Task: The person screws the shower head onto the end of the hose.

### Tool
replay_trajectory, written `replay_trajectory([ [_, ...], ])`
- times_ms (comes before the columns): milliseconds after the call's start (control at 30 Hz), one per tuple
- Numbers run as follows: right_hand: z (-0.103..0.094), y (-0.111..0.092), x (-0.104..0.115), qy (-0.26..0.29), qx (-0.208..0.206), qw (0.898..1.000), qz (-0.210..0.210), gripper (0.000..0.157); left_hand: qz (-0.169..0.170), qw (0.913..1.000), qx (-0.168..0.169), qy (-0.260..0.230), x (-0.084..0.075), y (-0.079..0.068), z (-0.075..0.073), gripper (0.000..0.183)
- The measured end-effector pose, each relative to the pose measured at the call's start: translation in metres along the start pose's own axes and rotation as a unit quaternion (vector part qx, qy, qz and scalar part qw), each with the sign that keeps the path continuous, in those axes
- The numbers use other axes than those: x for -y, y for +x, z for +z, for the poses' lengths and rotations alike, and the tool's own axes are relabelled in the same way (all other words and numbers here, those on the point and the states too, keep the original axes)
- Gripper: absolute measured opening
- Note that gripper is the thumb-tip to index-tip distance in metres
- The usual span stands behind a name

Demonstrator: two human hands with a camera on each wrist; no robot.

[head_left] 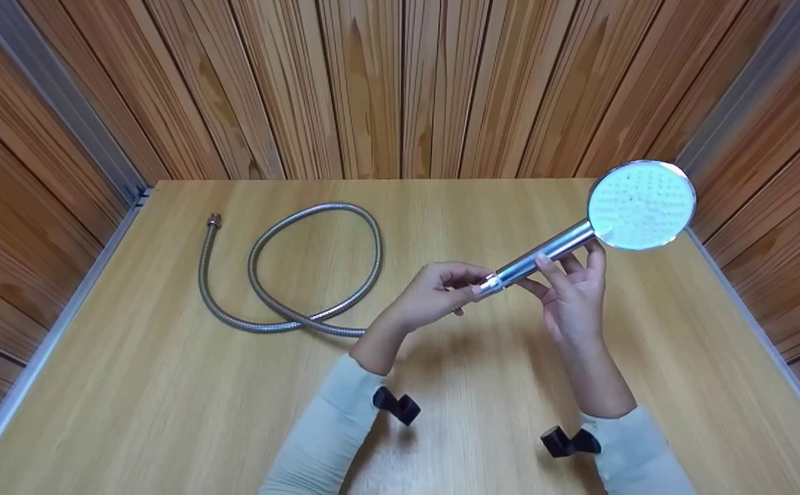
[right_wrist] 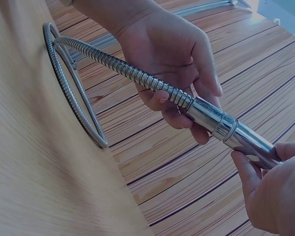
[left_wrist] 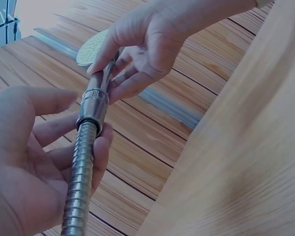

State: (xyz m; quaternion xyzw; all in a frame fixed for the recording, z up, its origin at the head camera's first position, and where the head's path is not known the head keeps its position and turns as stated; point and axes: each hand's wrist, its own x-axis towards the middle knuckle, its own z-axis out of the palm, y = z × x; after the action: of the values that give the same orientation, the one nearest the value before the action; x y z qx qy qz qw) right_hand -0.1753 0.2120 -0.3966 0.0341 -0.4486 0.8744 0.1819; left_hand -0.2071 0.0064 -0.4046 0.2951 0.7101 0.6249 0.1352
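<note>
A chrome hand shower head (head_left: pixel 640 206) with a pale round spray face is held up over the table, tilted up to the right. My right hand (head_left: pixel 579 295) grips its handle (head_left: pixel 544 256) between thumb and fingers. The ribbed metal shower hose (head_left: pixel 235 320) joins the handle's lower end through a smooth chrome nut (right_wrist: pixel 206 115). Around that joint is my left hand (head_left: pixel 427 299); its fingers curl under the hose and nut, while the thumb stands a little off the nut in the left wrist view.
The hose lies in a loop on the wooden table (head_left: pixel 132 385), its free end fitting (head_left: pixel 214 220) towards the back left. Wood-plank walls (head_left: pixel 359 89) rise behind and on both sides. Each sleeve carries a small black wrist mount (head_left: pixel 396 405).
</note>
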Motion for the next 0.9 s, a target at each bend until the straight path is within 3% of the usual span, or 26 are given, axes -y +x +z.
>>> replay_trajectory([
  [100,0.0013,-0.0002,-0.0006,-0.002,0.0,1.0,0.002,0.061,-0.007,0.9999,-0.002,-0.008,0.0009,-0.0003,-0.0003,0.025],
  [433,0.0048,-0.0021,-0.0013,0.0,0.003,1.0,0.007,0.063,-0.017,0.9963,-0.065,0.054,-0.0019,-0.0024,0.0033,0.031],
  [633,0.0048,-0.0018,-0.0014,-0.008,0.005,1.0,0.009,0.062,-0.014,0.9963,-0.042,0.073,-0.0023,-0.0025,0.0007,0.031],
  [767,0.0036,-0.0013,-0.0016,-0.01,0.008,1.0,0.01,0.061,-0.02,0.9992,-0.017,0.03,-0.0022,-0.0027,-0.0015,0.029],
  [900,0.0035,-0.001,-0.0021,-0.006,0.01,1.0,0.011,0.062,-0.023,0.9995,-0.02,0.002,-0.0023,-0.0026,-0.002,0.025],
])
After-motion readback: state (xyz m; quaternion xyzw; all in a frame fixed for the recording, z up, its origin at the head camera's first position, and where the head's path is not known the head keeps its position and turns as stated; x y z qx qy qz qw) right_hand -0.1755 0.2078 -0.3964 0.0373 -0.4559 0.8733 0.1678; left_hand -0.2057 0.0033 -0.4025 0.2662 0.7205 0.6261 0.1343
